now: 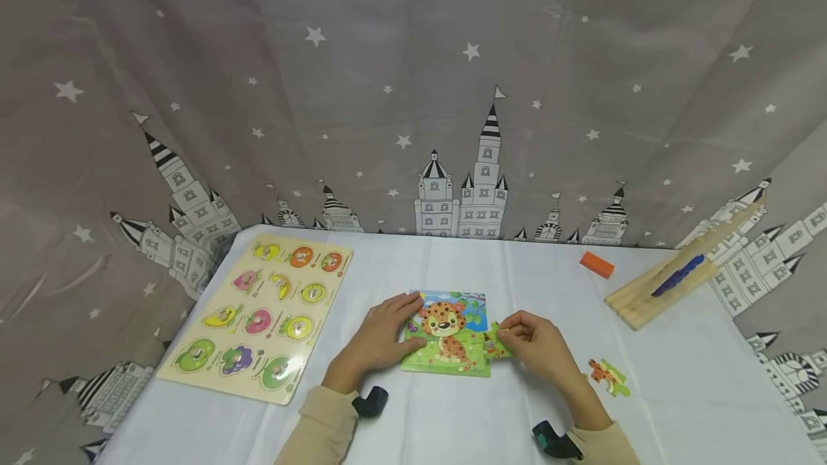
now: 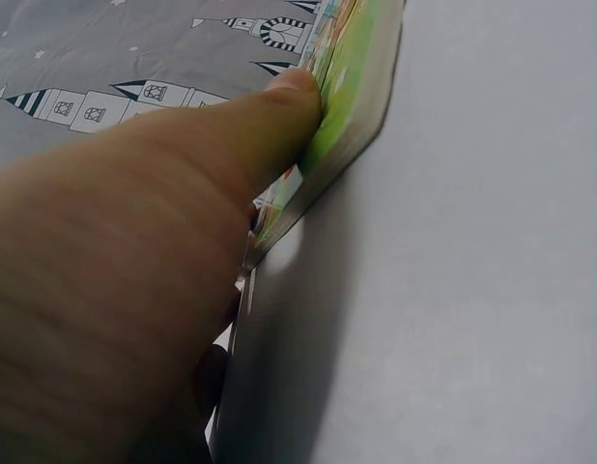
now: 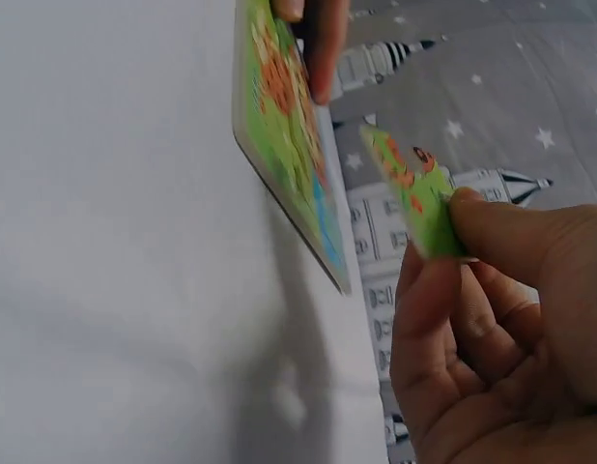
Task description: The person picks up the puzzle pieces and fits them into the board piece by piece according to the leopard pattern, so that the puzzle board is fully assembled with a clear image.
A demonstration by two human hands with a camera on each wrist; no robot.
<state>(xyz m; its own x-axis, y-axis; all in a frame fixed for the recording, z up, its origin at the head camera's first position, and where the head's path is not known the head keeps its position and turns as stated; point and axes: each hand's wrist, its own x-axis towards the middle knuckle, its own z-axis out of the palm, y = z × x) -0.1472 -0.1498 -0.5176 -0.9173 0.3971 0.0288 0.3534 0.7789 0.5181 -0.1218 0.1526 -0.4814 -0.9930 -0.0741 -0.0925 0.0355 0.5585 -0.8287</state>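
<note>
A square leopard jigsaw puzzle (image 1: 446, 367) lies on the white table in front of me. My left hand (image 1: 381, 337) rests along its left edge, fingers spread at the upper corner. In the left wrist view the thumb (image 2: 279, 111) presses on the puzzle's face. Pinched between the thumb and fingers of my right hand (image 1: 541, 347) is a green puzzle piece (image 3: 424, 203) with orange spotted parts. From the head, that piece overlaps the puzzle's right edge; the right wrist view shows it tilted and apart from the puzzle.
A loose jigsaw piece (image 1: 607, 377) lies to the right of my right hand. On the left is a wooden fruit knob board (image 1: 257, 293). At the back right are an orange block (image 1: 596, 265) and a wooden piece (image 1: 636, 303) with a blue strip (image 1: 677, 276).
</note>
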